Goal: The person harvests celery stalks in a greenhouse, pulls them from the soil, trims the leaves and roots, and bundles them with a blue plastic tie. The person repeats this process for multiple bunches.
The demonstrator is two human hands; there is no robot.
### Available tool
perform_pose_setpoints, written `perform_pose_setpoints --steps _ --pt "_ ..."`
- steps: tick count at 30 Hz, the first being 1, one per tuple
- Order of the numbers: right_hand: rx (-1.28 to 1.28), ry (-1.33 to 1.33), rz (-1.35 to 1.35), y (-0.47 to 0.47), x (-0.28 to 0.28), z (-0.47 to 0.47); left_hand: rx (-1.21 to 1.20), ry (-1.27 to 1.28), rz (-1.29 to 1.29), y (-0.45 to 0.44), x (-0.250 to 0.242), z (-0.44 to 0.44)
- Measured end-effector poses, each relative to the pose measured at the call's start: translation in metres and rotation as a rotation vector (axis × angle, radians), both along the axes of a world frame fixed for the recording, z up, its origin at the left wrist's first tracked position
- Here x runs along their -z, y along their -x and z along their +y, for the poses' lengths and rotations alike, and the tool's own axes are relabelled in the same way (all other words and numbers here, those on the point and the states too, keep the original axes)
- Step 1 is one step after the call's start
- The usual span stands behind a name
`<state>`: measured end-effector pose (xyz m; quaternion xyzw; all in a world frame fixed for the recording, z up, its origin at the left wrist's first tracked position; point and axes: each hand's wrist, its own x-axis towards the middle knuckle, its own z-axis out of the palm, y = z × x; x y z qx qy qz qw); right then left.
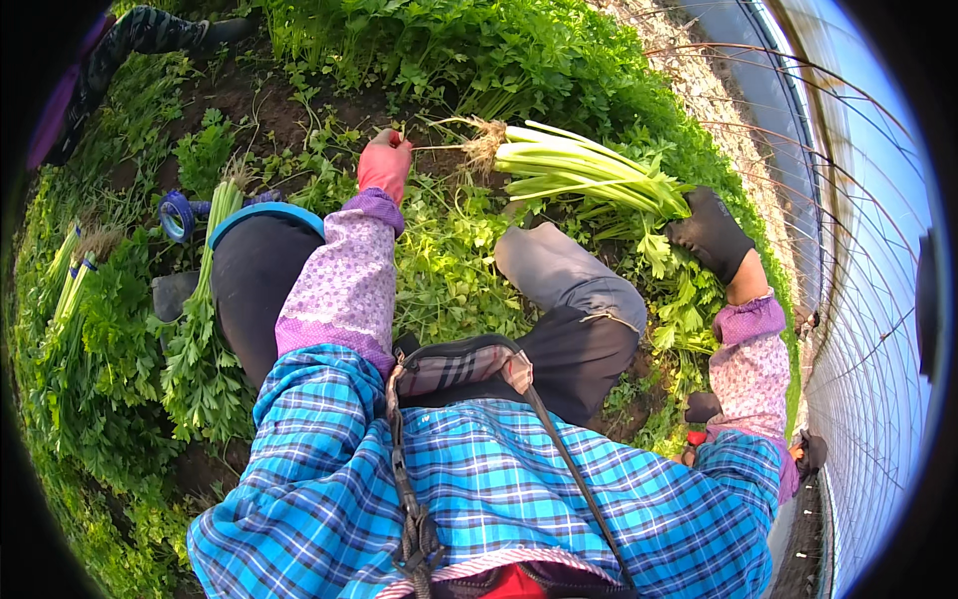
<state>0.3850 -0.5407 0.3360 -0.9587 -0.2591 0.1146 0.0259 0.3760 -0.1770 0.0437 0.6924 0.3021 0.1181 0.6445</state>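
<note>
My right hand (709,233), in a black glove, grips a bunch of celery (584,165) near its leafy end. The bunch lies nearly level above the ground, its pale stalks and tangled roots (486,144) pointing towards my left hand. In a red glove, my left hand (385,166) pinches a thin, pale strand (440,147) that stretches to the root end. Part of the strand is hidden inside the fingers. Trimmed or fallen celery leaves (456,277) cover the soil between my knees.
Beside my left leg lies another celery bunch (221,224), near a roll of blue tape (176,216). Bunches bound with blue bands (75,273) rest farther left. Celery grows thickly (509,52) ahead. A person's leg (150,34) shows upper left; greenhouse hoops (846,172) curve along the right.
</note>
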Motion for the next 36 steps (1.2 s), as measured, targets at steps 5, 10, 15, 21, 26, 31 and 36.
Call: perform_pose_setpoints --steps 5,10,15,21,26,31,36 --pt "0.186 -0.499 0.424 -0.01 0.002 0.001 0.834 0.54 -0.012 0.013 0.009 -0.046" --pt "0.358 -0.494 0.639 0.018 0.09 0.04 0.908 1.485 -0.892 0.01 -0.047 -0.082" --pt "-0.628 -0.533 0.662 0.025 0.13 0.073 0.396 1.467 -0.746 0.022 -0.081 -0.065" --pt "-0.022 -1.069 0.592 0.029 0.132 0.119 0.349 1.362 -0.722 0.02 -0.084 -0.053" --pt "-0.336 -0.411 -0.418 0.043 0.133 0.132 0.37 1.223 -0.825 0.013 -0.077 -0.036" --pt "0.028 -1.16 0.523 0.003 0.109 0.116 0.424 1.079 -0.8 0.016 -0.078 -0.026" --pt "0.094 -2.092 0.918 -0.026 0.083 0.038 0.605 0.752 -0.692 0.019 -0.072 -0.021"
